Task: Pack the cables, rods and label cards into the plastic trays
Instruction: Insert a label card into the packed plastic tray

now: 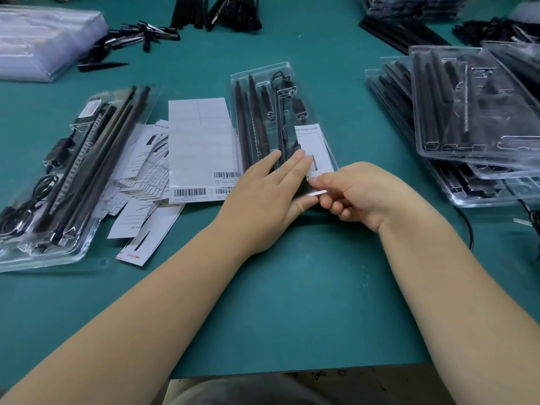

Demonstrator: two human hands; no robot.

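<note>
Though clear, tray rod-filled.

Under your hands lies a matt teal desk with a smooth, mat-like surface. The clear plastic tray in front of you is glossy and catches glare along its rim. Inside it, the long black rods look dull and smooth, and the white label card is plain matt paper. The loose white paper sheets to your left look equally unglazed.
</note>
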